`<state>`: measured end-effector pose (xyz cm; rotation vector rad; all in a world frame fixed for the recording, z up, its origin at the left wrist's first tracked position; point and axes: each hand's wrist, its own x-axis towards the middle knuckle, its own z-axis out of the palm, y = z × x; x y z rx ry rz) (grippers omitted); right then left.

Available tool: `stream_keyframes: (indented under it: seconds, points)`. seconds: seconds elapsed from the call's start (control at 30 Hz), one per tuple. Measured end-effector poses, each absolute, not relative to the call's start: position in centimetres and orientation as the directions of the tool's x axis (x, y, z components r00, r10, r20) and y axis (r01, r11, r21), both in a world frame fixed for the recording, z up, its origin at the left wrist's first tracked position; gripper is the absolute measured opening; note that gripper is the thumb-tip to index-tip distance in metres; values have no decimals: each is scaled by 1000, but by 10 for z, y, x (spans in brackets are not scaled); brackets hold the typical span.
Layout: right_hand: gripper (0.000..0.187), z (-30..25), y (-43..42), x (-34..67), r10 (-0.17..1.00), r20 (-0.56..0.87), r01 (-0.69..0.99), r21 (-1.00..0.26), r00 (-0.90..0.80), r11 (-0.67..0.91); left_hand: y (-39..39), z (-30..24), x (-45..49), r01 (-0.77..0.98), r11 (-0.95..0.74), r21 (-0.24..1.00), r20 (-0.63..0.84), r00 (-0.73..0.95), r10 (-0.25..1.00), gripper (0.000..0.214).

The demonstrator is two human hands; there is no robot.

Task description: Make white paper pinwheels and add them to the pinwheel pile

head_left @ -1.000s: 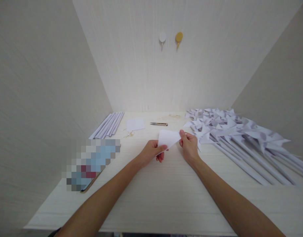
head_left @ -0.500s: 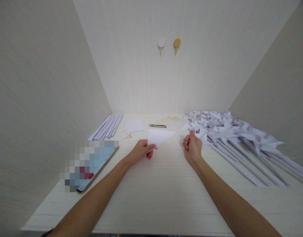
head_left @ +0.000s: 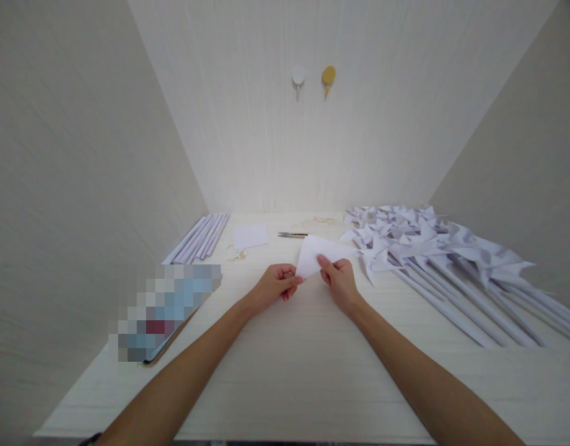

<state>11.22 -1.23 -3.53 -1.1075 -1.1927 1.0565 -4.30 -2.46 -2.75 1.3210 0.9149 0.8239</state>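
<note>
Head | white paper [head_left: 309,249] | left hand [head_left: 274,287] pinches corner | right hand [head_left: 342,284] pinches edge (thumb atop)

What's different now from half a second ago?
The right hand moved left and took hold of the folded paper again. The paper shifted right and now hides one end of the snips. The left hand still holds the paper; the pinwheels and rolled paper sticks stayed put.

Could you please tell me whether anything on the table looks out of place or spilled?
Small tan scraps lie loosely scattered near the flat white sheet and beyond the snips; they look untidy against the side-by-side paper rolls.
</note>
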Motion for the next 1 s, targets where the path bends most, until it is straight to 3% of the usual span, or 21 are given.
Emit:
stream_keyframes:
  seconds: [0.13, 0.27, 0.33, 0.43, 0.5, 0.6, 0.7, 0.8, 0.9, 1.0]
  points:
    - [53, -36, -9, 120, 957, 152, -158, -968, 245, 194, -20, -30, -53, -22, 104, 994, -88, 378, 922, 28]
    - [52, -34, -19, 112, 993, 117, 37, -992, -32, 118, -18, -30, -55, -179, 118, 977, -62, 291, 955, 42]
    - [49, -33, -25, 104, 972, 108, 107, -986, -207, 132, -20, -29, -53, -143, 142, 980, -86, 338, 937, 41]
    - [48, -36, -29, 96, 952, 109, 162, -974, -285, 160, -25, -28, -49, 9, 155, 988, -143, 445, 884, 33]
    - [46, -38, -27, 96, 965, 141, 152, -972, -221, 177, -27, -27, -49, 51, 174, 984, -177, 472, 864, 28]
    - [44, -40, -20, 103, 975, 223, 77, -972, 11, 222, -29, -26, -50, 43, 189, 981, -185, 501, 846, 26]
    - [45, -40, -10, 117, 911, 239, -2, -967, 336, 255, -29, -25, -53, 54, 208, 977, -202, 554, 808, 27]
    - [46, -40, -4, 132, 829, 248, 23, -962, 502, 274, -28, -25, -56, 47, 236, 971, -218, 587, 780, 27]
    - [44, -40, -6, 135, 850, 342, 175, -939, 401, 295, -27, -27, -57, -82, 269, 960, -183, 543, 819, 30]
    - [37, -40, -9, 125, 912, 368, 306, -902, 180, 303, -26, -27, -57, -206, 307, 929, -161, 523, 837, 34]
